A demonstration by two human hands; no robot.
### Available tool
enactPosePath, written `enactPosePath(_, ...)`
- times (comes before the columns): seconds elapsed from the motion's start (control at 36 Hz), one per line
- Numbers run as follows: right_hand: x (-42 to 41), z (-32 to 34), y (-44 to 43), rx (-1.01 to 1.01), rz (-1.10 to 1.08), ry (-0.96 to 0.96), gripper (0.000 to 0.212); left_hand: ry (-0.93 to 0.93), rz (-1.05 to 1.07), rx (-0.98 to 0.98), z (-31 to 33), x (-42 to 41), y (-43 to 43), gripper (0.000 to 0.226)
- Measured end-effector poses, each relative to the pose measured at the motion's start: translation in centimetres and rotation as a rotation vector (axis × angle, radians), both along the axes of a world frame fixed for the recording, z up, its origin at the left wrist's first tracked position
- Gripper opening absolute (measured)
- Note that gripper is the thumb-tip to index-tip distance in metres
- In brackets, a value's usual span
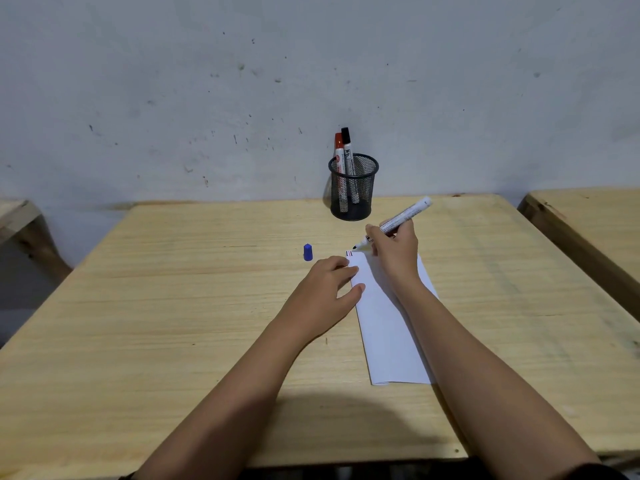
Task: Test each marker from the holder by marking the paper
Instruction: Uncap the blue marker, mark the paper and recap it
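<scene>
A black mesh holder stands at the table's far edge with a red-capped marker and a black-capped marker upright in it. My right hand grips an uncapped white marker, its tip touching the top left corner of the folded white paper, where short red and dark lines show. My left hand lies flat, fingers pressing the paper's left edge. A blue cap stands on the table left of the paper.
The wooden table backs onto a scuffed grey wall. Another wooden table stands close on the right, and part of a third shows at the far left.
</scene>
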State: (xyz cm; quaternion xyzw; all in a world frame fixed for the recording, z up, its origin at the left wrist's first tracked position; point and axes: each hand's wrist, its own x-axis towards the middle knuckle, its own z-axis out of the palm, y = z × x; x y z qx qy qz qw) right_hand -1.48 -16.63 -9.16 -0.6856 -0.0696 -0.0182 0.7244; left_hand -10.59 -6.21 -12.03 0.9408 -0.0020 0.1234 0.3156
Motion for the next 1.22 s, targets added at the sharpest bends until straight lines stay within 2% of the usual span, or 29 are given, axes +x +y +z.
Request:
enactPosePath(0.17,0.3,0.2,-0.4,0.31,-0.02,0.076,0.02,0.019,0.012,-0.043,0.0,0.1,0.1,0.042)
enactPosePath(0.22,0.5,0.5,-0.5,0.366,0.009,0.097,0.015,0.023,0.014,-0.043,0.2,0.2,0.1,0.04)
enactPosePath(0.28,0.7,0.8,-0.6,0.397,0.038,0.097,0.008,0.014,0.009,-0.041,0.4,0.3,0.2,0.039)
enactPosePath(0.42,1.0,1.6,-1.2,0.405,0.12,0.085,0.006,0.001,0.0,-0.042,1.7,0.8,0.5,0.03)
enactPosePath(0.56,0.7,2.3,-2.4,0.437,0.142,0.081,0.005,-0.17,0.147,-0.069,3.9,1.0,2.2,0.025)
enactPosePath(0.69,0.3,2.9,-3.2,0.516,0.166,0.089,0.005,0.045,0.226,0.075,3.8,1.7,3.7,0.033)
enactPosePath(0.81,-0.4,3.2,-3.5,0.554,0.195,0.093,0.006,0.064,0.255,0.082,3.4,2.0,3.9,0.025)
enactPosePath(0.86,-0.7,3.3,-3.5,0.56,0.21,0.092,0.007,0.024,0.305,-0.027,3.4,1.9,3.7,0.017)
enactPosePath(0.97,-1.5,3.6,-3.6,0.555,0.269,0.078,0.009,-0.075,0.317,-0.667,4.6,1.0,2.4,0.008)
enactPosePath(1.11,-2.2,4.0,-3.7,0.546,0.336,0.063,0.013,-0.097,0.206,-1.206,6.6,0.8,2.0,0.007)
enactPosePath(1.22,-2.7,4.4,-3.7,0.557,0.378,0.037,0.015,-0.097,0.148,-1.496,7.0,0.4,1.4,0.01)
